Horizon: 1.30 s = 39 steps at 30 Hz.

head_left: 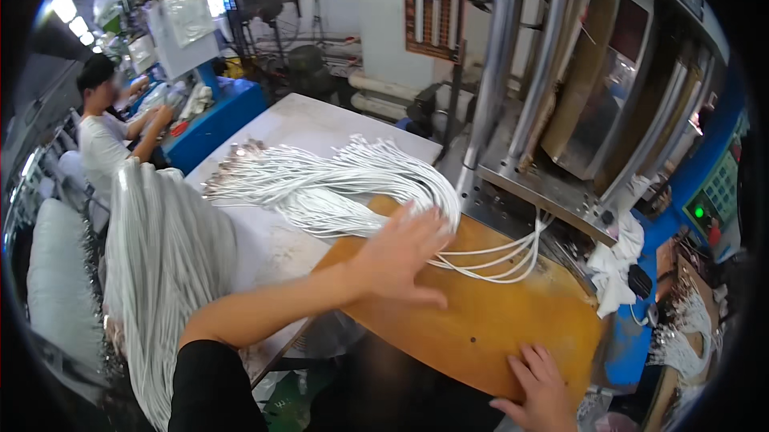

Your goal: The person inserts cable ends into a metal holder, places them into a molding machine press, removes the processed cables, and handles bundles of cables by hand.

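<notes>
My left hand (404, 254) reaches across an amber-coloured board (473, 328), fingers spread, at the near end of a bundle of white cables (344, 179). Its fingertips overlap the looped cables; whether they press on them I cannot tell. A few white cable strands (501, 265) curve from beside that hand to the base of an upright metal machine (553, 199). Near the front right edge of the board rests my right hand (543, 390), fingers apart, with nothing in it. The far-left ends of the bundle carry small coppery tips.
A thick hank of white cables (160, 272) hangs over the left side of the white table (296, 115). White cloth (617, 264) lies right of the machine, near a control panel (713, 199) with a lit green button. Another person (108, 135) sits at a blue bench at far left.
</notes>
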Each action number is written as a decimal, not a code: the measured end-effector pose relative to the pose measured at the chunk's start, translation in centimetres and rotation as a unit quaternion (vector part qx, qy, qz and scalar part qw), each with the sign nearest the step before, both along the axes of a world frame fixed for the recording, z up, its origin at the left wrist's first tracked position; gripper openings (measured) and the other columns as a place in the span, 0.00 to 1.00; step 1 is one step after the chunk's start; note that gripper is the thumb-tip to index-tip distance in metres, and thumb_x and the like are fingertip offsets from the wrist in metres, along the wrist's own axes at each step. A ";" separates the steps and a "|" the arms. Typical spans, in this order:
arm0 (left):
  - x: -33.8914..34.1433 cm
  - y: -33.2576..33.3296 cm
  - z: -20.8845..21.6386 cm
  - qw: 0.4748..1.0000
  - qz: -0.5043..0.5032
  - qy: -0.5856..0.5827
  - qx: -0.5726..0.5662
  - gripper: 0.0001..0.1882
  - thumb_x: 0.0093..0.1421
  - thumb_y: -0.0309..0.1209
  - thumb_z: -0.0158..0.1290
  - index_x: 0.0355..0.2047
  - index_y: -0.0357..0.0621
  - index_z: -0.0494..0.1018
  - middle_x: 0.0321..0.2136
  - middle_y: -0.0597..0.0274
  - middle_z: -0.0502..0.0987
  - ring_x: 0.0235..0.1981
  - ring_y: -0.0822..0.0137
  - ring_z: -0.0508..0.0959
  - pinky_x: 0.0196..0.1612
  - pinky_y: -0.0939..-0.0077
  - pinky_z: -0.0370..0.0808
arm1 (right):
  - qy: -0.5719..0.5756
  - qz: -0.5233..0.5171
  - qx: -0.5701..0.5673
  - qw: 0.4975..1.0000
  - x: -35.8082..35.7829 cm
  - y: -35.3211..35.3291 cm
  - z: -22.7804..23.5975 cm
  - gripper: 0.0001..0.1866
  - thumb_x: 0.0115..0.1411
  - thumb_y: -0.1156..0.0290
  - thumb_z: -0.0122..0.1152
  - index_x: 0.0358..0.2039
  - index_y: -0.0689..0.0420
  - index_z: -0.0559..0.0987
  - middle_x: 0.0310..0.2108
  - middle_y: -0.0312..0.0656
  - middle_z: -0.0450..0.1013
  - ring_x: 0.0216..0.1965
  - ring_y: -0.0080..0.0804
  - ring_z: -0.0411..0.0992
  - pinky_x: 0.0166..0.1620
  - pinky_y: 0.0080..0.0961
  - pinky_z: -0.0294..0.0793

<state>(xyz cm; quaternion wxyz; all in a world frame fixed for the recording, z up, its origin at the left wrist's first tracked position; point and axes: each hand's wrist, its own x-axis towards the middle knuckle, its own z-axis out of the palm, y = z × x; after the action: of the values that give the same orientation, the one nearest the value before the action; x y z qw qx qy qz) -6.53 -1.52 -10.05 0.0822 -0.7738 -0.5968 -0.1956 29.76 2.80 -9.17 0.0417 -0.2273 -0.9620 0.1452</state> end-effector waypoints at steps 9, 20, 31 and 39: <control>-11.8 7.5 -2.6 0.992 0.073 -0.010 0.106 0.29 0.51 0.48 0.58 0.47 0.39 0.73 0.51 0.50 0.73 0.54 0.51 0.71 0.58 0.56 0.63 | 0.059 0.083 -0.050 0.994 -3.3 3.3 -1.3 0.35 0.51 0.53 0.66 0.54 0.61 0.70 0.57 0.54 0.64 0.59 0.54 0.61 0.60 0.44 0.61; -7.2 -4.8 9.1 0.975 0.146 -0.022 0.164 0.22 0.51 0.40 0.60 0.41 0.37 0.74 0.46 0.46 0.74 0.52 0.49 0.71 0.56 0.59 0.65 | 0.079 -0.182 0.170 0.965 -5.6 13.6 -5.7 0.35 0.58 0.63 0.55 0.60 0.72 0.58 0.60 0.64 0.57 0.61 0.60 0.55 0.64 0.43 0.52; -15.8 -29.7 14.6 0.707 0.696 -0.096 0.084 0.33 0.51 0.50 0.58 0.48 0.34 0.72 0.45 0.45 0.75 0.45 0.56 0.77 0.49 0.68 0.71 | 0.122 -0.099 0.147 0.977 -11.8 13.1 -5.7 0.34 0.58 0.63 0.53 0.60 0.70 0.58 0.61 0.58 0.58 0.61 0.54 0.56 0.64 0.44 0.49; -18.0 -29.7 15.1 0.676 0.582 -0.433 0.127 0.30 0.49 0.42 0.59 0.49 0.35 0.71 0.45 0.55 0.74 0.45 0.65 0.75 0.47 0.73 0.70 | 0.153 -0.115 0.157 0.969 -11.8 13.2 -6.1 0.31 0.57 0.65 0.53 0.57 0.69 0.62 0.59 0.56 0.61 0.60 0.53 0.57 0.63 0.44 0.50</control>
<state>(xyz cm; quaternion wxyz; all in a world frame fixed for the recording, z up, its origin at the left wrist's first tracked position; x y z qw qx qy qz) -24.50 -31.21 5.04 0.0092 -0.0808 -0.8651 -0.4950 17.95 15.97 -15.26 0.2397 -0.3023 -0.9224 0.0200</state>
